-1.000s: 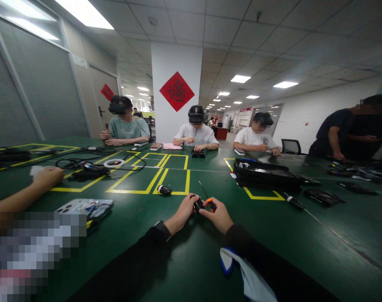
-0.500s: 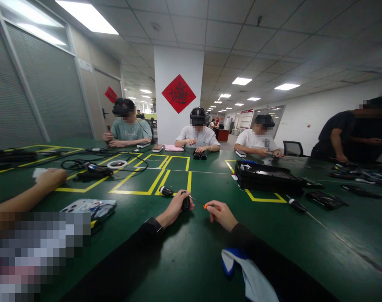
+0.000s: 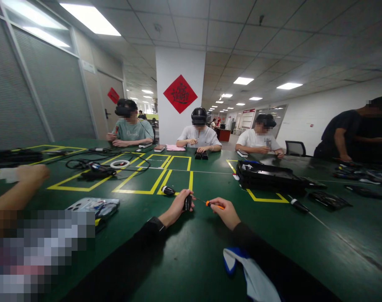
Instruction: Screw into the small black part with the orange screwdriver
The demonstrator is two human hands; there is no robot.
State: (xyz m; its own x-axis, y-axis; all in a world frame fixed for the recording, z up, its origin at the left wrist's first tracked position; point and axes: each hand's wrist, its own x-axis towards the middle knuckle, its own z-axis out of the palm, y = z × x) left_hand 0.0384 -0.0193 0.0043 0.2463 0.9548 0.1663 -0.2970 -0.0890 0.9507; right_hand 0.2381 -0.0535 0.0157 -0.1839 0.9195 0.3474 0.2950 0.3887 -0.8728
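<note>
Near the middle of the green table, my left hand is closed around a small black object. To its right, my right hand pinches an orange-handled screwdriver. The thin shaft points left, and its tip is close to the black object; whether they touch is too small to tell. A black and white cylindrical item lies just beyond my left hand. A blue and white cloth is beside my right forearm.
Black trays and another cylindrical item lie to the right. Left are a bagged kit, cables with a white ring, and a neighbour's hand. Several people sit or stand across the table.
More of the orange handle shows at my right hand. The neighbour's hand at the left has moved further left with its white item. The view has shifted slightly.
</note>
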